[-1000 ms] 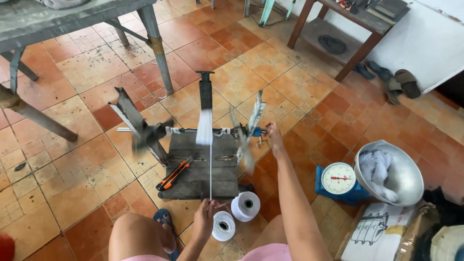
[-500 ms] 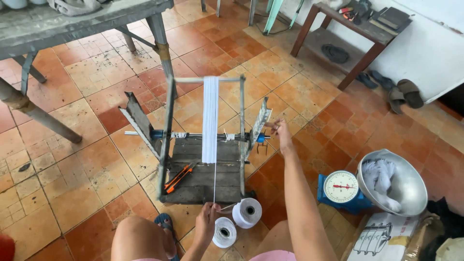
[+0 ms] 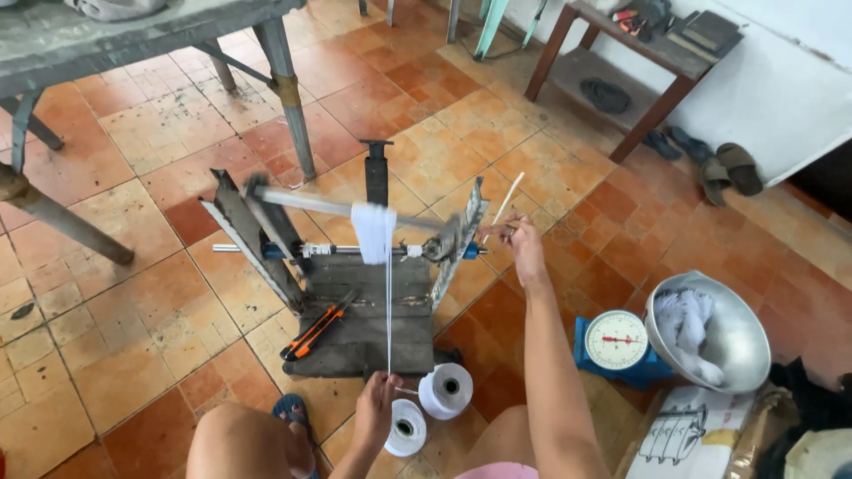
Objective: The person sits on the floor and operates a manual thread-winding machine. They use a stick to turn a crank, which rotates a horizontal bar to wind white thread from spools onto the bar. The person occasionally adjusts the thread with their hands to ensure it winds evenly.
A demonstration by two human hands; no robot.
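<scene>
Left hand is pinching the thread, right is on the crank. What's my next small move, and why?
Probably give the crank another turn with the right hand while the left hand guides the thread. The strand runs taut from the fingers up to the white skein on the winder frame, and the spools on the floor hold plenty of thread.

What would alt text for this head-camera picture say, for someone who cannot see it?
Seen from above, a seated person's right hand turns the crank of a wooden winding frame on a tiled floor, while the left hand guides white thread up to it from two white spools. An orange cutter lies on the frame's base, and a kitchen scale stands at right.
</scene>
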